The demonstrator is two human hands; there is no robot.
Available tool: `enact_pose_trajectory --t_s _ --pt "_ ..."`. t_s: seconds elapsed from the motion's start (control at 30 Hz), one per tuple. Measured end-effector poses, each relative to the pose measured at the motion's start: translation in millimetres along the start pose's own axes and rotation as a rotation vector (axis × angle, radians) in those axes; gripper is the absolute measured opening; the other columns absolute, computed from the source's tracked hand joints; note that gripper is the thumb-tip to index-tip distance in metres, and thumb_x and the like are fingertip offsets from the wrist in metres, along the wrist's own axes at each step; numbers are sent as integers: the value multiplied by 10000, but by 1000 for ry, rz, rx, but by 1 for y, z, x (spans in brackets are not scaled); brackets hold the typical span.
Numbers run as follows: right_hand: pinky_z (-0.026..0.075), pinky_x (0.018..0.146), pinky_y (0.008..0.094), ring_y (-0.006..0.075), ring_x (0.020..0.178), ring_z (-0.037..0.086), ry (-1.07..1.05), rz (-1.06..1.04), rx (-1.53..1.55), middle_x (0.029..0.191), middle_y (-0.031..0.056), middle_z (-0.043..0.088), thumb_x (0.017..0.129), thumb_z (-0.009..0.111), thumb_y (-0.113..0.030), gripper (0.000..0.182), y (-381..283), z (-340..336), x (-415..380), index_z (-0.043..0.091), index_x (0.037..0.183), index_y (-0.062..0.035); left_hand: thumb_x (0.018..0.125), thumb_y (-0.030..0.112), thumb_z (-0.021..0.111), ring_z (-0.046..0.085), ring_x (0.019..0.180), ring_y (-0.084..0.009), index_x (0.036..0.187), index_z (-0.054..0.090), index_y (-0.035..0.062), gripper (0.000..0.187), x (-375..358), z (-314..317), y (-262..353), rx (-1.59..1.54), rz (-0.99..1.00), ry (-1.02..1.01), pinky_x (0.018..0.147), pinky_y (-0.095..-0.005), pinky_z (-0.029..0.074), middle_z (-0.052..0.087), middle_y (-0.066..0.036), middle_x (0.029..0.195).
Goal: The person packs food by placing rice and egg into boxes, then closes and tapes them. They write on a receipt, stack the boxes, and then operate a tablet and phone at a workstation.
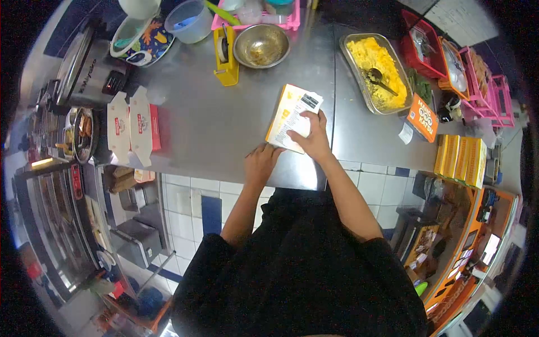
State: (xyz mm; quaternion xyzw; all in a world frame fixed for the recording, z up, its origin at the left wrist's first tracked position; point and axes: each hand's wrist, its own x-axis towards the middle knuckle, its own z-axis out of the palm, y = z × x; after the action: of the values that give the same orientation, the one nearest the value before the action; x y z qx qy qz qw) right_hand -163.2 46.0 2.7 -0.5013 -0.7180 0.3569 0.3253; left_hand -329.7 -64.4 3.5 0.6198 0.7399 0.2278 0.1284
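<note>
A white and orange box (286,128) with a black-and-white label lies on the steel counter, a little tilted. My right hand (314,135) rests over its right side, thumb and fingers spread across the printed face. At the box's lower left corner is my left hand (263,162), its fingers bent and close together at the edge; whether they grip it cannot be made out. Beyond the box stand a metal bowl (261,46) and a yellow tape dispenser (225,62).
On the right are a tray of yellow food (377,73) with a ladle, an orange box (422,118), stacked yellow boxes (460,160) and a red basket (424,48). Open red-and-white boxes (135,128) stand left, beside a cooker (92,73). A plastic tub (192,23) is at the back.
</note>
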Motion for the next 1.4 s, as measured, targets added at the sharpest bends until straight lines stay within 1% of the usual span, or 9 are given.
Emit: enact_pose_trajectory --t_s 0.13,0.23,0.33,0.53,0.67,0.8,1.0,1.1,1.4 --pt "340 1121 400 321 1321 428 -61 33 229 1366 202 454 724 862 -250 844 6 -7 3 390 1408 -100 929 358 627 665 853 -355 1068 648 56 334 12 -34 -24 -178 -234 -55 759 -434 530 680 -180 941" --pt "360 1119 369 384 1333 466 -123 201 240 1520 273 350 707 863 -391 1229 4 -24 1 48 1562 -53 991 427 547 615 1057 -263 1320 539 14 528 45 -29 -19 -809 -547 -79 882 -377 484 631 -146 1220" --pt "350 1128 394 394 1342 453 -192 311 224 1478 287 408 860 704 -485 977 -5 -35 -11 193 1540 -5 1013 461 492 545 1164 -246 1380 469 -28 611 67 4 13 -1093 -573 -475 936 -361 454 566 -150 1310" --pt "404 1057 354 293 1243 538 -126 214 401 1368 205 543 928 665 -343 771 10 -90 -66 288 1506 1 1050 258 460 558 1169 -252 1401 421 -42 463 14 26 110 -1178 -405 -172 969 -351 466 566 -198 1281" --pt "441 1021 344 231 1200 560 -22 305 703 1343 144 575 983 601 -306 591 21 -204 -129 412 1447 6 1056 232 435 579 1135 -248 1441 324 -39 484 -20 32 209 -1221 -396 -289 964 -364 480 514 -186 1337" --pt "506 901 317 152 1068 601 376 672 1003 1209 107 640 1021 518 -354 438 97 -340 -212 541 1317 -32 1053 219 439 560 1181 -267 1441 334 -10 463 -28 66 297 -1246 -357 -537 975 -393 486 517 -186 1324" --pt "453 929 393 195 1117 572 1001 692 636 1244 120 626 1009 432 -548 589 242 -468 -261 549 1274 -35 1053 183 441 541 1196 -226 1436 347 -23 446 -20 165 444 -1465 -413 -564 1004 -361 450 529 -159 1319" --pt "395 1018 428 264 1234 518 1000 612 651 1351 159 559 1002 358 -622 697 265 -511 -234 501 1375 -51 1049 161 444 508 1229 -216 1463 339 -24 465 -16 222 472 -1069 -61 -418 1050 -348 397 513 -155 1360" --pt "417 1006 568 266 1351 415 678 699 944 1421 98 495 981 231 -695 761 293 -564 -192 379 1479 -138 1064 213 432 537 1202 -189 1469 360 -5 466 -2 282 502 -1149 -149 -459 1034 -316 414 539 -117 1370"
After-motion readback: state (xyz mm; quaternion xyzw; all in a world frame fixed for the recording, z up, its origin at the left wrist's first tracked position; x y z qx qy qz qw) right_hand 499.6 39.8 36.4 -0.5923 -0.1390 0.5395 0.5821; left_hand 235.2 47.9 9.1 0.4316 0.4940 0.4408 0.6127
